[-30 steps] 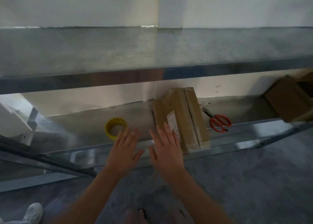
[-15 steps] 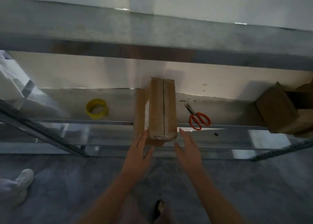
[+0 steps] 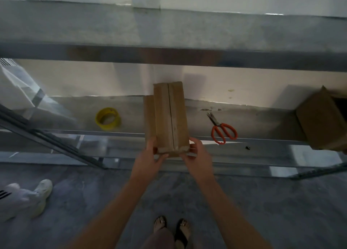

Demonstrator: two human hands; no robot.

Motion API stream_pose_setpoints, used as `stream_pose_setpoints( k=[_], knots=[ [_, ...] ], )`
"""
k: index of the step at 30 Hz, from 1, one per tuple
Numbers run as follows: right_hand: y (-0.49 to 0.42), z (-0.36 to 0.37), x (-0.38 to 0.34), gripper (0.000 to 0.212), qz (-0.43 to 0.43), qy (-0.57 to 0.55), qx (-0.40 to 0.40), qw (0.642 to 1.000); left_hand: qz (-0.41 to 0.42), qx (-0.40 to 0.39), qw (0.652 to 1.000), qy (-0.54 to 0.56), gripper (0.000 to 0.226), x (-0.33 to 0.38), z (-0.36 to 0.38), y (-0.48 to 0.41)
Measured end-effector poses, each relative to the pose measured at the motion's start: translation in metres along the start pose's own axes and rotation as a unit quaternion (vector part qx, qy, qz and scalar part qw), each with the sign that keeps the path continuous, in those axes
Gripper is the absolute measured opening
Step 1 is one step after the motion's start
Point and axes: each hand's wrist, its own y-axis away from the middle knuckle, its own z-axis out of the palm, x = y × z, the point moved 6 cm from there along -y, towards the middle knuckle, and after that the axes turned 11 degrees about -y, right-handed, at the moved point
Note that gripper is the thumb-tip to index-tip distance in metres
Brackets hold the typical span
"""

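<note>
– Cardboard box (image 3: 170, 117): how do the fingers take it?
– The left hand (image 3: 148, 160) curls round its near left corner, the right hand (image 3: 199, 158) round the near right one. Both grip, thumbs on the end face.
– And the box itself?
– Lengthwise on the lower shelf (image 3: 75, 117), near end past the front edge. It lies between a yellow tape roll (image 3: 107, 118) on the left and red scissors (image 3: 223, 131) on the right, apart from both.

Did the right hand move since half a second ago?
Yes. Against the cardboard box, the right hand has moved left and forward: before, it was open beside the near right corner; now it grips that corner.
</note>
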Motion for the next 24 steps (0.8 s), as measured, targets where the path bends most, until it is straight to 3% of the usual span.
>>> stream_pose_setpoints(
  k=[4,8,12,16,19,21,24],
  knots=[
    [-0.009,0.008,-0.007,0.065,-0.023,0.035,0.012,0.999,0.035,0.034,0.998,-0.038,0.073,0.008,-0.006,-0.009],
    [-0.016,0.008,-0.01,0.052,-0.015,0.009,0.047,0.999,0.069,0.027,0.993,-0.091,0.065,0.018,-0.012,-0.025],
    [-0.019,0.015,-0.021,0.048,-0.079,0.066,0.027,0.994,0.057,0.028,0.996,-0.068,0.067,0.012,-0.016,-0.033],
    [-0.023,0.024,-0.023,0.06,-0.054,0.089,0.014,0.994,0.045,0.032,0.996,-0.067,0.066,0.014,-0.021,-0.037],
    [-0.027,0.017,-0.023,0.07,-0.061,0.086,-0.071,0.992,0.093,-0.025,0.995,-0.005,0.072,0.007,-0.028,-0.038],
    [-0.03,0.006,-0.022,0.073,-0.06,0.119,-0.136,0.982,0.148,-0.095,0.984,-0.035,0.078,-0.001,-0.035,-0.039],
    [-0.038,-0.005,-0.027,0.066,-0.08,0.146,-0.165,0.972,0.178,-0.149,0.972,-0.041,0.077,-0.002,-0.04,-0.045]
  ],
)
